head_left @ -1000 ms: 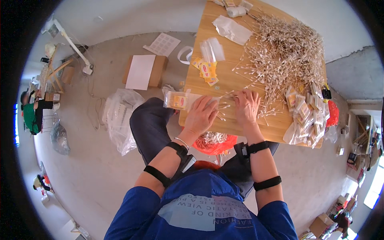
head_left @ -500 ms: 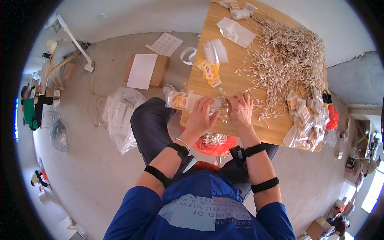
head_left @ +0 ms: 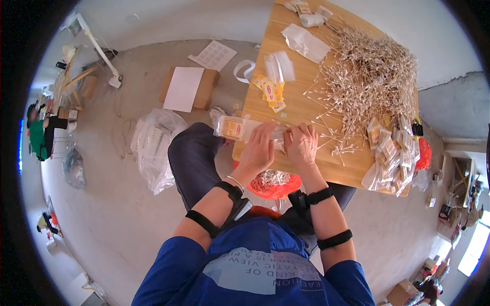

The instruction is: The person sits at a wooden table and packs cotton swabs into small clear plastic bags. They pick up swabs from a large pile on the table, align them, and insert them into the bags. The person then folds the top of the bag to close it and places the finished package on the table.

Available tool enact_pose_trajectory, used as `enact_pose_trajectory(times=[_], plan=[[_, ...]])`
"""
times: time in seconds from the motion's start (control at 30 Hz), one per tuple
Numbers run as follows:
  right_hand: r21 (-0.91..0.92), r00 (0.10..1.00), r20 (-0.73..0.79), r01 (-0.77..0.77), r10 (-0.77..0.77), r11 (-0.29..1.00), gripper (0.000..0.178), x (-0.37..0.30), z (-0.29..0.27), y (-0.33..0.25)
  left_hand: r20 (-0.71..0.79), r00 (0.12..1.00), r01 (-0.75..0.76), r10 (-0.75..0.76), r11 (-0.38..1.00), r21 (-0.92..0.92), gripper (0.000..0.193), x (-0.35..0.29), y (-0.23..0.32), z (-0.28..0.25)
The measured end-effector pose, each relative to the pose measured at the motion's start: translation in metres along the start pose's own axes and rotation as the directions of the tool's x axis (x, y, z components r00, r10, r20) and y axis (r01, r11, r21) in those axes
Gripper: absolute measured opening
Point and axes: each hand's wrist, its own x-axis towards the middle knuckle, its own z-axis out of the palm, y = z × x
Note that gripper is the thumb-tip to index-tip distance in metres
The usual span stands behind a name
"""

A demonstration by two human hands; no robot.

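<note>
A clear plastic bag of cotton swabs (head_left: 230,127) with a yellow card inside lies across the table's near left corner, its filled end jutting past the edge. My left hand (head_left: 259,149) is closed on the clear, empty stretch of this bag. Close beside it, my right hand (head_left: 301,145) pinches at the bag's other end; its fingertips are partly hidden. Beyond my hands lie several yellow cards (head_left: 272,93) and a stack of clear bags (head_left: 279,67). A large heap of loose cotton swabs (head_left: 375,74) covers the table's right side, with stray ones near my right hand.
Filled swab packs (head_left: 389,153) are piled at the wooden table's (head_left: 301,109) near right corner. Below the edge, between my knees, sits a red bag of swabs (head_left: 275,186). Leftward on the floor are a cardboard box (head_left: 206,89) and a large clear plastic bag (head_left: 155,153).
My right hand has moved slightly left, closer to my left hand, and its fingers have drawn in on the bag's end. The left hand stays on the bag.
</note>
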Motion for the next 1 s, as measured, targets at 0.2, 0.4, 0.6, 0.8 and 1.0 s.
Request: enact_pose_trajectory(times=[0.2, 0.4, 0.6, 0.8, 1.0], plan=[[0.002, 0.997, -0.069, 0.038, -0.038, 0.999, 0.009, 0.011, -0.013, 0.011, -0.017, 1.000, -0.005, 0.005, 1.000, -0.007, 0.050, -0.002, -0.001, 0.001], [-0.120, 1.000, -0.001, 0.022, -0.022, 0.993, 0.010, 0.020, -0.024, 0.037, -0.050, 0.998, -0.034, 0.036, 0.999, 0.033, 0.051, -0.001, 0.002, 0.001], [-0.046, 0.994, -0.014, 0.108, -0.109, 0.993, 0.009, 0.017, -0.004, 0.033, -0.011, 1.000, -0.009, 0.009, 0.999, 0.033, 0.051, 0.003, 0.007, -0.004], [-0.011, 0.986, 0.119, 0.119, -0.117, 0.993, 0.010, 0.013, -0.014, 0.010, -0.018, 1.000, -0.007, 0.008, 0.999, 0.045, 0.054, 0.000, 0.003, -0.001], [0.023, 0.991, 0.052, 0.118, -0.119, 0.993, 0.018, 0.013, -0.016, 0.018, -0.007, 1.000, 0.003, -0.003, 0.999, 0.047, 0.059, -0.002, 0.001, 0.003]])
